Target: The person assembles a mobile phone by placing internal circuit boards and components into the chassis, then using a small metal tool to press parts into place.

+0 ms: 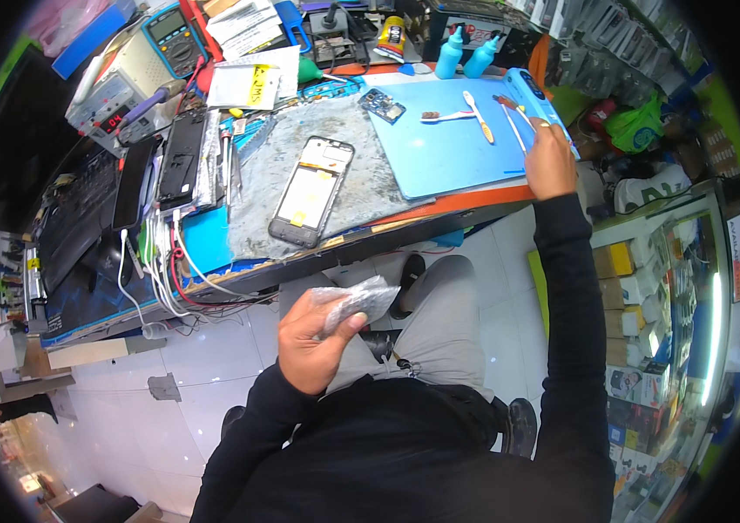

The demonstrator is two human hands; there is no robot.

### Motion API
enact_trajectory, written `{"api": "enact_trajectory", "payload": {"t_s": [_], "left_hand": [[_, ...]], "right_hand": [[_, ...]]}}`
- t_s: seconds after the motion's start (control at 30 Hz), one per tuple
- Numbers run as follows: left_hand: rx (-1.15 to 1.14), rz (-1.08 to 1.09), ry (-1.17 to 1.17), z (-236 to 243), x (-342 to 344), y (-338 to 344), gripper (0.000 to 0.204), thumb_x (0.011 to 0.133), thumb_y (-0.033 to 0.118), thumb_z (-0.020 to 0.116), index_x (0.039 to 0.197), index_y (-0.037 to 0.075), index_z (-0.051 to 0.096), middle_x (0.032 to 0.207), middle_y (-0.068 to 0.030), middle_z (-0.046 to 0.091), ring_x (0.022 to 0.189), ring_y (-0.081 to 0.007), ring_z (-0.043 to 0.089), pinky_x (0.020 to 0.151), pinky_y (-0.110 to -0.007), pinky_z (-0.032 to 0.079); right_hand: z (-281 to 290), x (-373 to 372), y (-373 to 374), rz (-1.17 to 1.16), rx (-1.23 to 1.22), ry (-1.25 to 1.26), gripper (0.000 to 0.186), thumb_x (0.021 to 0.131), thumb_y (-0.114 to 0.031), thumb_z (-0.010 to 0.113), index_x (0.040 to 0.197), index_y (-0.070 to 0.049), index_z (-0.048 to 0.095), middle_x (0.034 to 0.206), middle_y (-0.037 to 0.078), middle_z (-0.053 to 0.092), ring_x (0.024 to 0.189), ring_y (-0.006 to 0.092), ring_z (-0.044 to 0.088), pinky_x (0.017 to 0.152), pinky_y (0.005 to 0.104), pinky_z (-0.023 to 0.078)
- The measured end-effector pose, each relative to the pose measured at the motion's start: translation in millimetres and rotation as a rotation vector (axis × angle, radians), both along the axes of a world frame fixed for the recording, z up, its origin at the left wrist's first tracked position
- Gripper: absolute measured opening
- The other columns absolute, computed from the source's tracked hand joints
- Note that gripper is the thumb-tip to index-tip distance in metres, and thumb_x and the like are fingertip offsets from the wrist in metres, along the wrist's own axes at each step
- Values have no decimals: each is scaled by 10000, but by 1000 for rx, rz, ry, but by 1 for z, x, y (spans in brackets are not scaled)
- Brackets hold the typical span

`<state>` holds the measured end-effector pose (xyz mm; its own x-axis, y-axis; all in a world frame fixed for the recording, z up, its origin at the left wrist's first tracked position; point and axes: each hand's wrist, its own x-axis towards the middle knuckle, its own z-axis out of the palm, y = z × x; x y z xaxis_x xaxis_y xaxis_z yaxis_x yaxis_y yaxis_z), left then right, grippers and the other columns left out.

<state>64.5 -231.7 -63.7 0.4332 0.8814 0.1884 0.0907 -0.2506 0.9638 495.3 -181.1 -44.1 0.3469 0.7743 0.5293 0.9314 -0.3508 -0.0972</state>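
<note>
My left hand [310,344] is closed around a crumpled, translucent bubble-wrap packet [370,301], held above my lap; what the wrap contains is hidden. At the right edge of the blue mat [439,166], my right hand [551,161] has its fingers pinched on a slim brush [513,106] with a brown tip. Left of that hand lie a white stick and two toothbrushes, one with an orange-and-white handle [479,118]. A small circuit board [382,105] rests at the mat's far left corner. An opened phone frame [311,192] lies on the grey cloth.
Cables [161,279] hang over the bench's front left edge. Dark phones [182,157], a power supply [104,105] and a multimeter [175,39] crowd the left side. Two blue bottles [450,54] stand behind the mat. A glass display case [648,331] is at right.
</note>
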Motion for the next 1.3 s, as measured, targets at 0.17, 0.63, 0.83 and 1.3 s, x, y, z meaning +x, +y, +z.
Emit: {"api": "enact_trajectory", "payload": {"t_s": [0.17,0.63,0.83,1.3], "left_hand": [[149,-4,37,0,0,-3,252,984,147,697,1138,-49,732,1147,-200,673,953,-278,688,819,-345,538],[218,-118,147,-9,3,-8,427,1094,224,473,1384,-66,592,1340,-297,568,1080,-388,670,883,-413,558],[130,-19,129,-15,-5,4,546,1140,336,356,1455,-74,532,1443,-276,535,1278,-346,602,1062,-357,454],[-260,213,-468,-11,15,-12,712,948,-82,628,1588,0,328,1529,-179,441,1368,-233,494,1144,-372,405]], "right_hand": [[-22,-11,27,-60,25,-260,272,960,-58,576,1206,-1,677,1173,179,637,1137,372,614,959,475,504],[-9,-243,-95,608,149,871,269,864,-107,798,1066,20,676,994,169,670,902,359,652,799,435,512],[-9,-231,-100,742,-99,1217,138,858,-22,786,963,-10,699,955,125,665,855,288,645,768,362,515],[-45,-238,-141,480,82,2090,387,964,-10,709,1260,20,463,1167,133,630,1093,160,616,927,322,544]]}}
